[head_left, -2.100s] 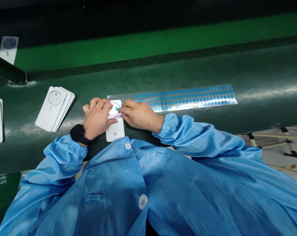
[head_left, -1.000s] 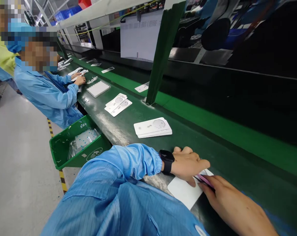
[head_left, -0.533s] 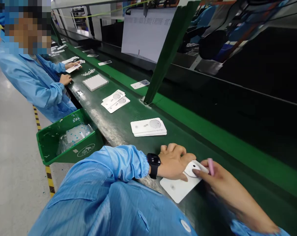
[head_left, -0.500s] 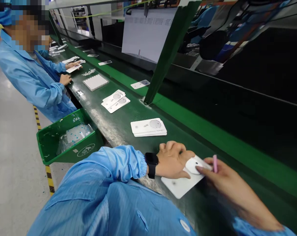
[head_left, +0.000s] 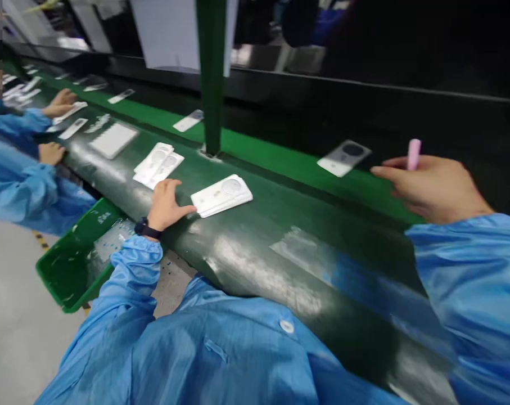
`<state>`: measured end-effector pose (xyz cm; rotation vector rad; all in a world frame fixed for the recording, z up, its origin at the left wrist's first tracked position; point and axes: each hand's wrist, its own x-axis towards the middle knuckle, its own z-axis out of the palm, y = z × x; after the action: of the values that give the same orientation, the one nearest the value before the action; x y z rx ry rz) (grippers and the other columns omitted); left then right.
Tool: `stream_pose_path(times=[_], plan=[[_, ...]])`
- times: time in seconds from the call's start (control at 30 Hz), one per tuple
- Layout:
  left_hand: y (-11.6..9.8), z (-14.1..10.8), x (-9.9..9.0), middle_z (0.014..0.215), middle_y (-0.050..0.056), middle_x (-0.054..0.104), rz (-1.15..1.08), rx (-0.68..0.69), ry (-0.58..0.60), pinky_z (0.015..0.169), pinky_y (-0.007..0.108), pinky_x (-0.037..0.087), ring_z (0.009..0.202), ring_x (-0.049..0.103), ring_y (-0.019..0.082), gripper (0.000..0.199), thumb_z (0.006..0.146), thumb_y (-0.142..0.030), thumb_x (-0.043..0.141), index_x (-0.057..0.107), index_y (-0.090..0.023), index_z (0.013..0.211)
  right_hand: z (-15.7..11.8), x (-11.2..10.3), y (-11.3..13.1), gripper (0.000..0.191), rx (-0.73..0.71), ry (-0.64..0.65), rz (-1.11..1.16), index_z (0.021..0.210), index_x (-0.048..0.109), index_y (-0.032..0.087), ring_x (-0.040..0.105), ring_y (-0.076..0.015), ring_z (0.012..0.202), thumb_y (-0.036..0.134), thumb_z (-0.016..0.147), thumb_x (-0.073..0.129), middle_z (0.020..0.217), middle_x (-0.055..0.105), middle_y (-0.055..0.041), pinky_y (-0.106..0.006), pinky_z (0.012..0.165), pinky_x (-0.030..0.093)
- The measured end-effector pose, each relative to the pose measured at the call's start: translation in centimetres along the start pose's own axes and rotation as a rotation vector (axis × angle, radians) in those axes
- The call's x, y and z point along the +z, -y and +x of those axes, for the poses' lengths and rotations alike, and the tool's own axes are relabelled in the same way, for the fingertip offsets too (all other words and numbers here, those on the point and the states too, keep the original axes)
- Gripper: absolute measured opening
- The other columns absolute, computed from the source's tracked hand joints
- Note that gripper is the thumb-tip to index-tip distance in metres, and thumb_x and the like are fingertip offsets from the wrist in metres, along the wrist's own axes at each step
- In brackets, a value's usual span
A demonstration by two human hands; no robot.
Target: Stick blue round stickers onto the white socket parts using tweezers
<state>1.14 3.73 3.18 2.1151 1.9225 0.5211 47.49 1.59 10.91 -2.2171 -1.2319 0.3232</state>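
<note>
Grips pink tool (head_left: 414, 154) in right hand (head_left: 436, 188); has apparently just released white panel (head_left: 338, 162) onto far green strip (head_left: 267, 154), left of that hand, seemingly finished with it; spreads left hand (head_left: 165, 205), empty, at stack of panels (head_left: 216, 197).

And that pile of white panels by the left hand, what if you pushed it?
The pile of white panels would probably slide apart, since its edges don't line up. The panels look thin but straight, so they're likely stiff, not floppy. Lying flat on the green bench, the pile seems unlikely to roll or tip.
</note>
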Motion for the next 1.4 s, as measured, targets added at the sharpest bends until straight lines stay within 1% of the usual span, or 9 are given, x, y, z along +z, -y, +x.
stream_pose_path(times=[0.07,0.1,0.23,0.47,0.7,0.87,1.07,1.2,1.4], plan=[[0.5,0.9,0.4,0.159,0.020,0.057,0.026,0.032,0.082,0.134,0.057,0.037,0.156,0.049,0.042,0.086,0.073,-0.037,0.098,0.056,-0.020,0.147,-3.1,-1.4,1.0,0.007,0.267,0.053,0.081,0.088,0.074,0.022,0.037,-0.0124,0.042,0.022,0.094,0.079,0.052,0.045,0.0052,-0.032,0.047,0.028],[0.3,1.4,0.6,0.161,0.020,0.057,0.037,0.055,0.114,0.134,0.058,0.037,0.157,0.048,0.042,0.088,0.073,-0.038,0.098,0.056,-0.020,0.148,-4.4,-2.1,1.3,0.011,0.315,0.065,0.084,0.085,0.073,0.022,0.037,-0.0125,0.043,0.016,0.091,0.081,0.051,0.045,0.0059,-0.031,0.048,0.027],[-1.5,2.9,1.2,0.163,0.018,0.059,0.064,0.150,0.170,0.130,0.058,0.042,0.159,0.046,0.042,0.085,0.073,-0.041,0.096,0.058,-0.024,0.147,-8.5,-4.2,-0.1,0.015,0.404,0.112,0.091,0.080,0.072,0.022,0.031,-0.0136,0.046,0.015,0.092,0.077,0.045,0.041,0.0069,-0.033,0.052,0.018],[-4.0,5.0,1.8,0.137,0.014,0.078,0.052,0.181,0.247,0.118,0.053,0.054,0.136,0.068,0.041,0.057,0.078,-0.039,0.087,0.069,-0.024,0.131,-11.5,-3.9,-2.4,0.020,0.358,0.093,0.173,0.072,0.074,0.020,0.051,-0.0182,0.064,0.006,0.084,0.079,0.063,0.064,0.0010,-0.036,0.073,0.039],[-4.1,3.5,-0.6,0.124,0.013,0.079,-0.020,0.166,-0.073,0.115,0.055,0.056,0.125,0.073,0.040,0.043,0.079,-0.043,0.078,0.070,-0.025,0.116,-11.9,-1.8,-2.9,0.015,0.243,0.093,0.359,0.073,0.074,0.020,0.052,-0.0160,0.063,0.011,0.081,0.083,0.067,0.065,0.0019,-0.033,0.069,0.041],[-6.6,0.3,-1.8,0.121,0.011,0.076,-0.079,0.283,-0.215,0.113,0.057,0.055,0.122,0.071,0.040,0.040,0.085,-0.057,0.077,0.071,-0.028,0.113,-11.6,-0.8,-5.6,0.015,0.236,0.166,0.858,0.075,0.072,0.018,0.044,-0.0115,0.053,0.017,0.088,0.079,0.059,0.052,0.0033,-0.026,0.053,0.036],[-11.5,-3.6,3.2,0.105,0.006,0.075,-0.370,0.233,0.307,0.080,0.041,0.058,0.087,0.069,0.027,0.035,0.085,-0.046,0.064,0.068,-0.025,0.113,-12.0,0.5,-6.9,0.033,0.162,0.092,1.003,0.073,0.073,0.017,0.053,-0.0096,0.054,0.031,0.102,0.079,0.061,0.059,0.0016,-0.020,0.051,0.044],[-13.6,-5.7,6.1,0.109,0.008,0.075,-0.455,0.203,0.451,0.073,0.039,0.054,0.078,0.065,0.023,0.033,0.090,-0.041,0.057,0.062,-0.024,0.118,-13.2,1.4,-7.0,0.033,0.194,0.225,0.871,0.076,0.073,0.017,0.053,-0.0081,0.047,0.029,0.106,0.078,0.055,0.060,0.0035,-0.018,0.045,0.043],[-14.3,-6.6,4.7,0.100,0.005,0.078,-0.343,0.299,0.664,0.077,0.039,0.060,0.076,0.072,0.024,0.035,0.090,-0.047,0.059,0.061,-0.026,0.117,-14.1,1.4,-7.2,0.029,0.240,0.360,0.749,0.076,0.069,0.015,0.067,-0.0091,0.051,0.000,0.099,0.075,0.062,0.073,0.0002,-0.016,0.052,0.056]])
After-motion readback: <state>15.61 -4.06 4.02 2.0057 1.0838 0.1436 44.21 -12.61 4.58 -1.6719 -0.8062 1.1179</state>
